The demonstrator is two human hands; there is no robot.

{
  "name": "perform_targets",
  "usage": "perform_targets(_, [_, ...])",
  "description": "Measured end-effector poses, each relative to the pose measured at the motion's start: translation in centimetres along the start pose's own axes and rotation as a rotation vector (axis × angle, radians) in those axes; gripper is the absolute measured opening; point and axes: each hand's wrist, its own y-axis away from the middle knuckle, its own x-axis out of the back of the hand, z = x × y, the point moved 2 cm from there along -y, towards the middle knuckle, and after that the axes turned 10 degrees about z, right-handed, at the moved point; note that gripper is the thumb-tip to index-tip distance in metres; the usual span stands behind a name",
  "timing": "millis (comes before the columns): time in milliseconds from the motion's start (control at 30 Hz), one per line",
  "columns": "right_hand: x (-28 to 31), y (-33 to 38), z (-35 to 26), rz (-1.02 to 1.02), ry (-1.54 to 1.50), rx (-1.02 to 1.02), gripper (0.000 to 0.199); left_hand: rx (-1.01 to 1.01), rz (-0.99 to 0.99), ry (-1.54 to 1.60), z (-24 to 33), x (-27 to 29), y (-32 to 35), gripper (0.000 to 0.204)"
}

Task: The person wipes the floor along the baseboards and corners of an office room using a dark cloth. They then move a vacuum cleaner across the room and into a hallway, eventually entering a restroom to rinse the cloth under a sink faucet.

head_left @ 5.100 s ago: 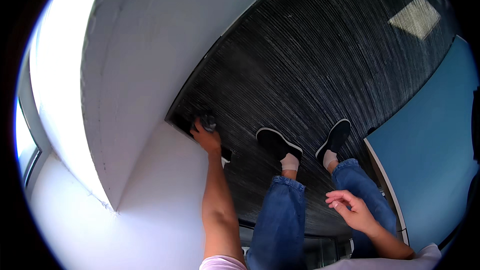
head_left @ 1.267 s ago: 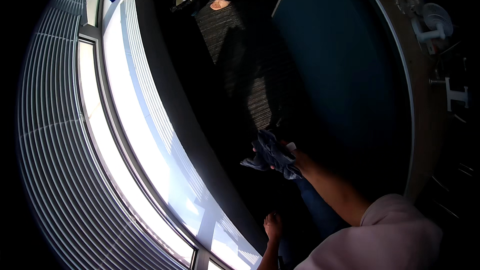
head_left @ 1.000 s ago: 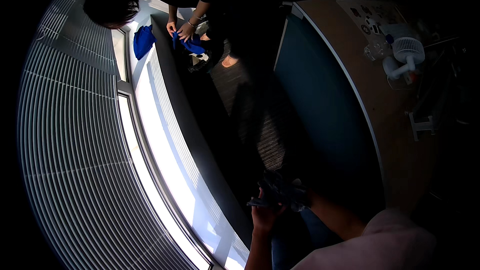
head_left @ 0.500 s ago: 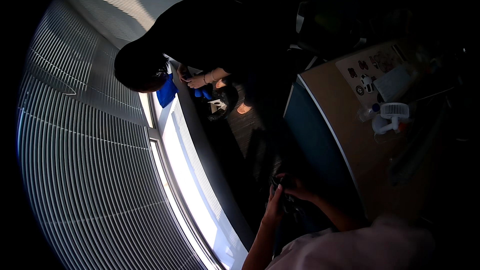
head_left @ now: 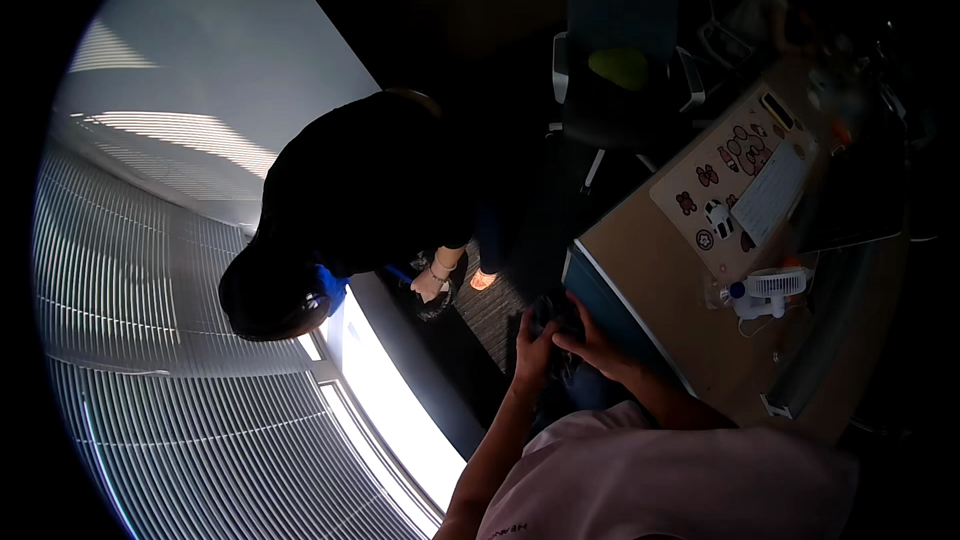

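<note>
In front of my body both hands grip a dark, crumpled bundle [head_left: 553,312], too dim to make out its kind. My left hand [head_left: 532,348] closes around its left side. On the other side my right hand [head_left: 592,342] has its fingers curled over it, with the thumb toward the middle. The bundle is held beside the corner of a desk [head_left: 640,240].
Ahead to the left, a person in black [head_left: 360,180] bends beside the window blinds [head_left: 180,420]. Their hand [head_left: 430,285] is near a dark bag. The desk bears a patterned mat [head_left: 705,175], a keyboard [head_left: 768,195] and a white fan [head_left: 775,285]. An office chair [head_left: 620,70] stands beyond.
The view has shifted, bringing the chair and more of the desk into sight. My hands appear higher, still on the dark bundle. The other person's hand has moved down toward the bag.
</note>
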Motion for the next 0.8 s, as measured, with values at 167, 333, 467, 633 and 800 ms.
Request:
perform_targets(167, [0.8,-7.5,-6.2,0.112,-0.449,-0.232,0.088,-0.441,0.136,-0.682,6.8,-7.2,-4.3,0.077])
perform_targets(333, [1.9,-14.9,-11.8,0.167,-0.631,-0.181,0.077,-0.579,-0.058,-0.728,13.6,-10.1,-10.5,0.095])
perform_targets(467, [5.0,-21.4,-11.6,0.155,-0.190,0.405,0.050,-0.650,-0.274,-0.744,18.1,-11.5,-15.1,0.089])
perform_targets(633, [3.6,-27.9,-15.7,0.156,-0.824,-0.281,0.040,-0.370,-0.435,-0.358,22.7,-10.1,-23.4,0.059])
perform_targets(800, [2.8,-34.4,-18.2,0.205,-0.875,-0.279,0.038,-0.378,-0.294,-0.315,26.5,-9.7,-30.0,0.053])
